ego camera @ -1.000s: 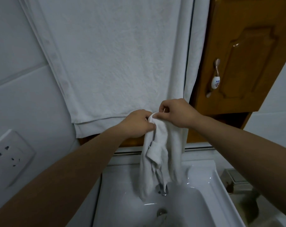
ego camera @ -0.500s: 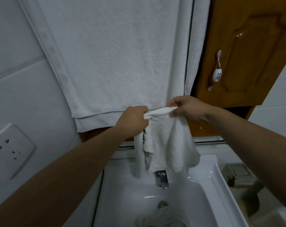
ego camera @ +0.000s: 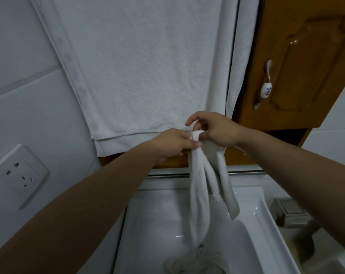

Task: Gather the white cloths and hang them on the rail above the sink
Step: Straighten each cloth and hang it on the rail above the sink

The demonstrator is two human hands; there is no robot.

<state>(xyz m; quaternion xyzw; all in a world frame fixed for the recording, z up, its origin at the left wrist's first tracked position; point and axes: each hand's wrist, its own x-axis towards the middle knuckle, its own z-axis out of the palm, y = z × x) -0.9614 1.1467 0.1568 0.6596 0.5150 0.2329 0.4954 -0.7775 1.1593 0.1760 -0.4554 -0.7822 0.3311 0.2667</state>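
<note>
A small white cloth [ego camera: 200, 194] hangs in long bunched folds over the white sink [ego camera: 252, 234]. My left hand [ego camera: 173, 144] pinches its top edge between thumb and fingers. My right hand [ego camera: 217, 129] grips the same top edge from the right, its index finger lifted. More white cloth [ego camera: 189, 264] lies crumpled in the sink's basin. A thin metal rail [ego camera: 244, 172] runs along the wall just above the sink, behind the held cloth. A large white towel [ego camera: 144, 66] hangs on the wall above.
A wooden cabinet door [ego camera: 306, 62] with a ceramic handle [ego camera: 265, 89] is at the upper right. A wall socket [ego camera: 15, 177] sits on the white tiles at the left. A metal box [ego camera: 290, 210] stands right of the sink.
The cloth was spread between my hands; now my hands have come together and it hangs bunched in narrow folds. The view has tilted down, showing more cloth in the basin.
</note>
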